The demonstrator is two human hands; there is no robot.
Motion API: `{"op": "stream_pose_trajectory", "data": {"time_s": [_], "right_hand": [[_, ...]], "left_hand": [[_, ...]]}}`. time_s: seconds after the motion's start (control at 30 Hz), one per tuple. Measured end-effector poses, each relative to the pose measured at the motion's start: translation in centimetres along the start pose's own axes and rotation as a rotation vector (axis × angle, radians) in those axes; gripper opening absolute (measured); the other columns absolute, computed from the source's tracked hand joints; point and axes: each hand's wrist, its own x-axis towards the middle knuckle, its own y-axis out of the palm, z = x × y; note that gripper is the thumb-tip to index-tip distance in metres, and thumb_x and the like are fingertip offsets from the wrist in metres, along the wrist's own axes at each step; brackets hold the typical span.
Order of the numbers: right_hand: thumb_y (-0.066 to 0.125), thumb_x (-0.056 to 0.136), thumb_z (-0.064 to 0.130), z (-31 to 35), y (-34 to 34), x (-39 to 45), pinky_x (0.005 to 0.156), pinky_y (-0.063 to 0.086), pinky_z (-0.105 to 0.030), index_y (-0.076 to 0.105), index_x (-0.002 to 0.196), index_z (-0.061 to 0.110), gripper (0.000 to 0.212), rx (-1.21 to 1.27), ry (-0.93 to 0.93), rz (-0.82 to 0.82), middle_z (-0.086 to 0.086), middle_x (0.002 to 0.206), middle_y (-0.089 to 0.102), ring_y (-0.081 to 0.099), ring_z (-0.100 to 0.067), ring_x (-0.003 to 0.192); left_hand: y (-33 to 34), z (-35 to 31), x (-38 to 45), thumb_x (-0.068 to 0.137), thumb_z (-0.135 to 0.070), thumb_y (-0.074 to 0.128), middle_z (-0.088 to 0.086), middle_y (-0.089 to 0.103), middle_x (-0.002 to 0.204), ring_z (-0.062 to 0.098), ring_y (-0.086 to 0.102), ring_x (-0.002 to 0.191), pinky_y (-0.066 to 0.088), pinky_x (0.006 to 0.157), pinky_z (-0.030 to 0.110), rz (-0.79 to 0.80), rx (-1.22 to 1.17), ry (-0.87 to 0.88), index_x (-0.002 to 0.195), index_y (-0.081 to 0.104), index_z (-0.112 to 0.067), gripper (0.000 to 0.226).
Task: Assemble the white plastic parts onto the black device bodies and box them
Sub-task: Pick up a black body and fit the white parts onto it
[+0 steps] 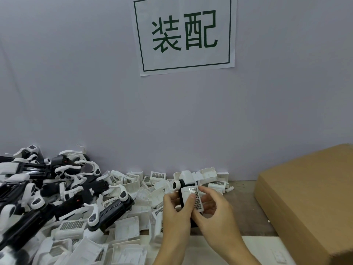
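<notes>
A black device body [182,196] stands nearly upright between my hands, low in the middle of the view. A white plastic part [193,197] with a dark mesh grille lies against its front. My left hand [176,213] grips the body from the left, thumb on the grille part. My right hand [217,213] holds the white part from the right with curled fingers. A heap of black device bodies [63,194] with white arms fills the left. Several loose white parts [133,224] are piled in front of the wall.
A brown cardboard box [309,199] lies closed at the right, close to my right hand. A grey wall [172,121] with a paper sign [184,33] stands right behind the piles. A strip of brown tabletop [244,207] shows between my hands and the box.
</notes>
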Motion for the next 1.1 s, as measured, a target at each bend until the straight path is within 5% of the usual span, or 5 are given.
{"op": "stream_pose_trajectory", "data": {"time_s": [0.2,0.47,0.63,0.9,1.1], "right_hand": [[0.070,0.092,0.017,-0.1,-0.6,0.5,0.074,0.054,-0.019,0.074,0.102,0.025,0.013,0.210,0.070,0.059,0.008,0.093,0.075,0.070,-0.012,0.091],[0.060,0.097,0.015,0.6,-1.1,0.9,0.082,0.058,-0.036,0.080,0.091,0.016,0.021,0.496,0.265,0.095,-0.007,0.095,0.079,0.075,-0.021,0.092],[0.066,0.093,0.010,0.7,-1.1,0.9,0.065,0.059,-0.024,0.072,0.100,0.010,0.009,0.464,0.294,0.060,-0.002,0.087,0.078,0.076,-0.017,0.082],[0.060,0.098,0.023,1.1,-0.7,0.6,0.066,0.059,-0.029,0.078,0.094,0.011,0.022,0.420,0.289,0.121,-0.005,0.086,0.079,0.076,-0.019,0.082],[0.064,0.096,0.025,0.6,-0.5,0.9,0.070,0.058,-0.027,0.078,0.092,0.013,0.019,0.404,0.291,0.074,-0.003,0.087,0.079,0.076,-0.016,0.083]], "left_hand": [[-0.1,0.3,0.4,0.092,-0.021,0.070,0.009,0.074,0.100,0.027,0.072,0.094,0.056,0.091,0.055,-0.041,-0.099,-0.038,0.106,0.063,-0.009,0.019],[0.0,0.2,0.2,0.094,-0.018,0.066,0.004,0.074,0.101,0.009,0.072,0.087,0.052,0.062,0.014,0.103,-0.026,0.046,0.108,0.072,-0.015,0.016],[0.2,0.1,0.1,0.100,-0.018,0.056,0.008,0.078,0.091,0.022,0.075,0.086,0.056,0.063,0.020,0.125,-0.038,0.065,0.098,0.077,-0.012,0.022],[0.2,0.4,0.4,0.095,-0.021,0.067,0.010,0.076,0.084,0.027,0.073,0.084,0.060,0.076,0.041,0.031,0.029,0.067,0.089,0.073,-0.009,0.015],[0.3,0.7,0.7,0.096,-0.021,0.065,0.007,0.077,0.086,0.024,0.074,0.087,0.059,0.081,0.038,0.030,0.053,0.068,0.090,0.075,-0.013,0.015]]}}
